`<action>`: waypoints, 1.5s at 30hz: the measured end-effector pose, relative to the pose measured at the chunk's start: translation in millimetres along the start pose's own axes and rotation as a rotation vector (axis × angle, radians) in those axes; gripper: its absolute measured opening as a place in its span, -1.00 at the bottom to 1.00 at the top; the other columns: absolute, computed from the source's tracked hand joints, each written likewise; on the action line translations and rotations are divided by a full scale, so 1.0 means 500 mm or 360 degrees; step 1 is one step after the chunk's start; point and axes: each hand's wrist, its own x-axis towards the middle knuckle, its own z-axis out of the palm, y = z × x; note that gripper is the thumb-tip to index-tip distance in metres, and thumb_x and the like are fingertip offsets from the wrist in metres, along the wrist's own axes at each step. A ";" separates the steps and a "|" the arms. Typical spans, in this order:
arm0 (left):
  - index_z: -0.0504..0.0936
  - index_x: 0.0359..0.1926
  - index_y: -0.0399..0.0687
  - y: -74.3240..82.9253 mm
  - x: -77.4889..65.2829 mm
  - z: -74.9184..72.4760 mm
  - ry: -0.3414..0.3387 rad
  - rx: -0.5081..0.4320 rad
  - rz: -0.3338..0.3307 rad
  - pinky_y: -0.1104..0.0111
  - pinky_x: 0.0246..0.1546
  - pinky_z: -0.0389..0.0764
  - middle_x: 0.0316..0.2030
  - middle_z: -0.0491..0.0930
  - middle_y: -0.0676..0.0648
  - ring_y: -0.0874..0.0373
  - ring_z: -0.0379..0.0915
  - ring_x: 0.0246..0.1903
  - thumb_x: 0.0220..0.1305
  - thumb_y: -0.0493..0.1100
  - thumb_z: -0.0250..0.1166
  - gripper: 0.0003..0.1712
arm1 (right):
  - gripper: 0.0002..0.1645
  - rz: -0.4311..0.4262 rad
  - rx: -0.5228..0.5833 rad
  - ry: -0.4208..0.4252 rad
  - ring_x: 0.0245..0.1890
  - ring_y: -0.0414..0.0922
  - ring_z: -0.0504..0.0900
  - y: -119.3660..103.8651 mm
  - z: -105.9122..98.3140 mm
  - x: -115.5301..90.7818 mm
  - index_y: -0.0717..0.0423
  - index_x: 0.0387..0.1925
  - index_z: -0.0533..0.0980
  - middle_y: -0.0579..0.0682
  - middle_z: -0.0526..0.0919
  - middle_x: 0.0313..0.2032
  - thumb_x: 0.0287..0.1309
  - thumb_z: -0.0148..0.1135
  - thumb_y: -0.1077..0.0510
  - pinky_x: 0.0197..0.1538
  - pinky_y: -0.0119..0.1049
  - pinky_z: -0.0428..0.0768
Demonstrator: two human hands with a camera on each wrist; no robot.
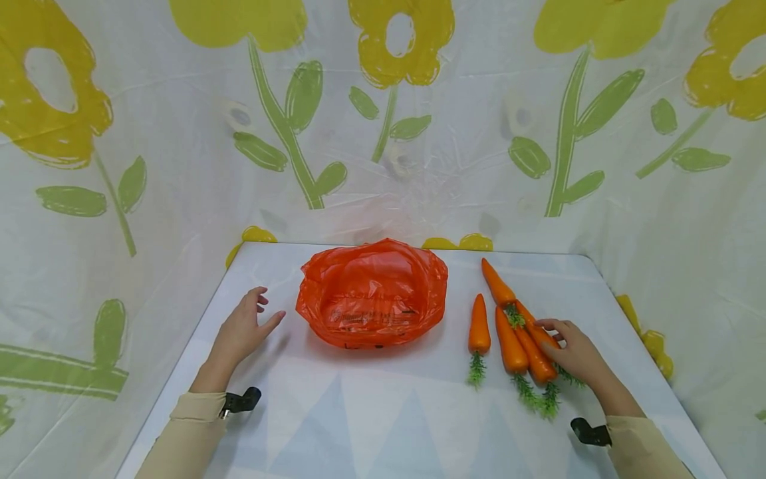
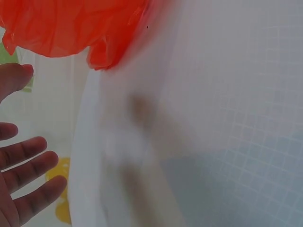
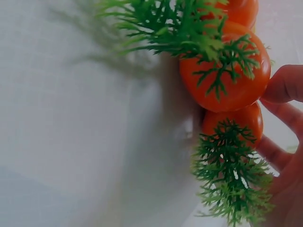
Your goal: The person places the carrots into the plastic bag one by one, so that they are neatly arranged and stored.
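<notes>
Right of the red bag (image 1: 383,269) | rightmost carrot (image 1: 529,320) slants, tip far-left, greens near-right; right hand (image 1: 573,351) touches it; pinched or not, cannot tell | left hand (image 1: 242,329) spreads wide, bag's other side

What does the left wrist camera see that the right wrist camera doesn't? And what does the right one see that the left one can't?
Only the left wrist view shows the red bag, the left hand with its fingers spread apart, and a yellow patch beyond the table's edge.

Only the right wrist view shows orange carrots, their green tops, and the right hand up against them.

Both views show the white table with its pale blue areas, and blurry shadows on it.
</notes>
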 end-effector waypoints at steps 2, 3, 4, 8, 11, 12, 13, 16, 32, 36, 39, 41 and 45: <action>0.17 0.42 -0.28 0.002 -0.001 0.000 -0.0004 -0.0013 -0.0009 -0.11 -0.02 0.65 0.15 0.47 -0.35 -0.26 0.47 0.06 0.37 0.08 0.33 -0.15 | -0.48 0.0005 0.0005 -0.0003 0.02 0.23 0.48 0.003 0.001 -0.002 0.17 0.27 0.46 0.33 0.44 0.18 0.36 0.22 0.06 -0.08 0.07 0.69; 0.17 0.42 -0.28 0.003 -0.001 0.000 -0.0008 -0.0020 -0.0012 -0.11 -0.01 0.65 0.16 0.46 -0.35 -0.26 0.47 0.07 0.37 0.08 0.33 -0.16 | -0.49 0.0002 0.0004 -0.0001 0.01 0.23 0.49 0.005 0.002 -0.002 0.17 0.26 0.48 0.33 0.45 0.18 0.35 0.22 0.08 -0.09 0.05 0.68; 0.17 0.43 -0.27 0.004 -0.001 0.000 -0.0009 -0.0029 -0.0013 -0.11 -0.01 0.65 0.16 0.46 -0.35 -0.26 0.47 0.06 0.38 0.08 0.32 -0.16 | -0.50 -0.0004 0.0002 0.0002 0.00 0.22 0.49 0.006 0.002 -0.003 0.17 0.25 0.49 0.34 0.45 0.17 0.34 0.22 0.09 -0.10 0.04 0.68; 0.15 0.44 -0.27 0.007 -0.002 0.000 -0.0005 -0.0100 0.0003 -0.11 0.04 0.63 0.17 0.45 -0.35 -0.27 0.47 0.08 0.41 0.14 0.28 -0.15 | -0.54 -0.0020 -0.0003 0.0017 -0.03 0.21 0.51 0.008 0.002 -0.007 0.17 0.22 0.51 0.34 0.47 0.14 0.34 0.21 0.13 -0.13 0.02 0.66; 0.14 0.45 -0.26 0.010 -0.002 0.001 0.0009 -0.0176 0.0038 -0.11 0.08 0.61 0.16 0.46 -0.34 -0.27 0.47 0.10 0.42 0.24 0.23 -0.11 | -0.54 -0.0019 0.0000 0.0020 -0.02 0.24 0.52 0.008 0.000 -0.011 0.18 0.23 0.50 0.35 0.46 0.15 0.36 0.21 0.11 -0.10 0.09 0.66; 0.14 0.45 -0.25 0.011 -0.001 0.001 0.0010 -0.0203 0.0049 -0.11 0.10 0.60 0.16 0.46 -0.34 -0.27 0.46 0.11 0.42 0.27 0.21 -0.10 | -0.53 -0.0016 0.0002 0.0023 -0.01 0.25 0.52 0.007 0.000 -0.012 0.19 0.24 0.50 0.35 0.47 0.15 0.37 0.21 0.11 -0.08 0.12 0.65; 0.13 0.46 -0.25 0.013 -0.001 0.001 0.0011 -0.0228 0.0057 -0.11 0.11 0.59 0.16 0.46 -0.33 -0.27 0.46 0.12 0.42 0.29 0.19 -0.09 | -0.53 -0.0009 0.0004 0.0024 0.00 0.27 0.52 0.007 -0.001 -0.014 0.19 0.24 0.49 0.35 0.46 0.16 0.37 0.20 0.10 -0.07 0.15 0.65; 0.12 0.48 -0.22 0.019 0.000 0.000 0.0014 -0.0296 0.0081 -0.10 0.13 0.58 0.16 0.46 -0.33 -0.26 0.45 0.14 0.43 0.27 0.19 -0.09 | -0.50 0.0018 0.0006 0.0022 0.02 0.31 0.51 0.007 -0.001 -0.017 0.20 0.26 0.48 0.36 0.45 0.17 0.38 0.20 0.08 -0.03 0.21 0.63; 0.09 0.57 0.03 0.060 0.000 -0.010 0.0039 -0.0554 0.0209 -0.17 0.15 0.54 0.17 0.50 -0.26 -0.20 0.45 0.17 0.50 0.12 0.17 -0.22 | -0.47 0.0078 0.0059 0.0022 0.08 0.34 0.50 0.015 0.001 -0.024 0.15 0.32 0.46 0.40 0.38 0.27 0.45 0.16 -0.02 0.00 0.21 0.63; 0.10 0.58 0.14 0.073 -0.001 -0.017 0.0046 -0.0571 0.0271 -0.18 0.10 0.57 0.13 0.54 -0.24 -0.22 0.49 0.16 0.50 0.11 0.18 -0.23 | -0.39 0.0107 0.0061 -0.0003 0.11 0.38 0.46 0.016 0.001 -0.024 0.16 0.34 0.43 0.41 0.35 0.29 0.43 0.18 -0.09 0.03 0.26 0.60; 0.12 0.59 0.20 0.082 0.002 -0.018 0.0033 -0.0547 0.0319 -0.14 0.07 0.61 0.11 0.55 -0.22 -0.17 0.52 0.12 0.47 0.10 0.22 -0.21 | -0.35 0.0128 0.0063 -0.0017 0.12 0.40 0.44 0.018 0.001 -0.025 0.17 0.36 0.41 0.42 0.33 0.30 0.42 0.20 -0.11 0.05 0.29 0.58; 0.14 0.59 0.22 0.086 0.004 -0.017 0.0027 -0.0505 0.0349 -0.09 0.06 0.63 0.12 0.53 -0.22 -0.14 0.53 0.10 0.45 0.11 0.25 -0.20 | -0.34 0.0134 0.0066 -0.0015 0.13 0.40 0.44 0.017 0.001 -0.026 0.16 0.36 0.42 0.42 0.32 0.31 0.41 0.21 -0.13 0.06 0.29 0.58; 0.21 0.57 0.22 0.095 0.004 -0.017 0.0012 -0.0416 0.0400 -0.06 0.05 0.65 0.29 0.35 -0.22 -0.15 0.48 0.13 0.39 0.13 0.32 -0.18 | -0.32 0.0129 0.0080 -0.0014 0.13 0.41 0.44 0.017 0.001 -0.028 0.17 0.36 0.41 0.44 0.31 0.32 0.42 0.20 -0.15 0.07 0.30 0.58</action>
